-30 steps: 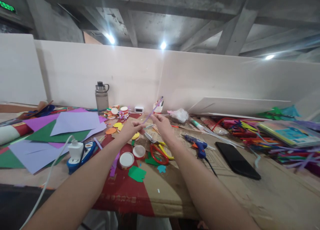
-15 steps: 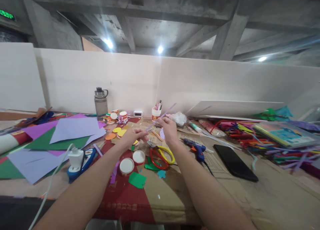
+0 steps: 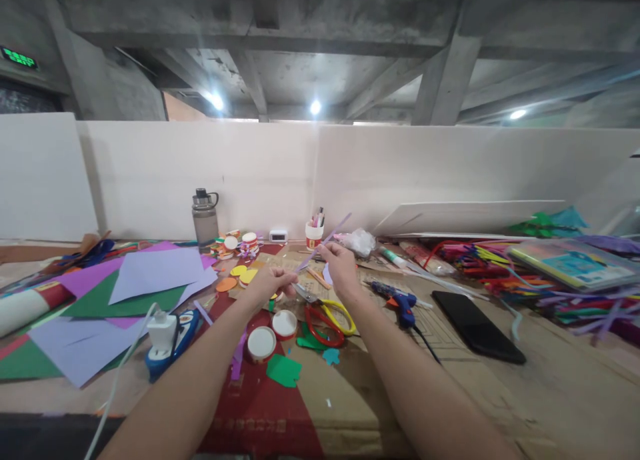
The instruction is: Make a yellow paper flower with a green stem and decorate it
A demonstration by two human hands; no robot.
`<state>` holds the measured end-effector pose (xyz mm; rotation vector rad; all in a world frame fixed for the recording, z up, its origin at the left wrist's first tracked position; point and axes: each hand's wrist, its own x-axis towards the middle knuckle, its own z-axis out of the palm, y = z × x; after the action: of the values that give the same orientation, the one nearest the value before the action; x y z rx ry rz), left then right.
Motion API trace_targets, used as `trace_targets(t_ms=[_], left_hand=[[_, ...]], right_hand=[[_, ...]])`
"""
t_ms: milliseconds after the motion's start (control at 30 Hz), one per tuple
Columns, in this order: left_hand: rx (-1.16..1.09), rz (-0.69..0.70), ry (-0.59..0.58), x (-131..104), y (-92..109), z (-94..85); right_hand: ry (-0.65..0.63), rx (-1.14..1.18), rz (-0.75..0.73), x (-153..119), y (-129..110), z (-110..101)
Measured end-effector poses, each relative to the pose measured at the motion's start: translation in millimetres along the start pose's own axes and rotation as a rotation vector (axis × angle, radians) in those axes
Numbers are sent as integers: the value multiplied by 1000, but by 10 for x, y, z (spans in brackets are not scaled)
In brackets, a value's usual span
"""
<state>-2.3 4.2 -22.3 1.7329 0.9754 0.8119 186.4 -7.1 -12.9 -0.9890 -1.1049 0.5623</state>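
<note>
A purple strip (image 3: 337,229) slants up and to the right between two pinching hands.
The left hand (image 3: 273,285) grips its lower end between thumb and fingers, and the right hand (image 3: 341,267) pinches it farther up, its far end sticking out free past the fingers; two grips probably keep so thin a piece straight and steady. Just below lie the scissors (image 3: 315,302), handles towards the person, seemingly for easy reach. Two round tubs (image 3: 261,344) sit side by side near the left forearm, open or pale-topped, I cannot tell. The glue gun (image 3: 407,308) rests right of the right hand, beside the phone (image 3: 477,327); the cup (image 3: 314,235) stands behind, holding pens upright, likely to keep them together.
</note>
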Motion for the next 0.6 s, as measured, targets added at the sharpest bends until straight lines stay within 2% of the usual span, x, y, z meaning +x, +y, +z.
trace_targets(t_ms=[333,600], left_hand=[[12,58,-39,10,-14,31],[105,26,-17,13,-34,12]], right_hand=[[14,-21,-18,-20,-16,-16],[47,-7,3,-19,69,-22]])
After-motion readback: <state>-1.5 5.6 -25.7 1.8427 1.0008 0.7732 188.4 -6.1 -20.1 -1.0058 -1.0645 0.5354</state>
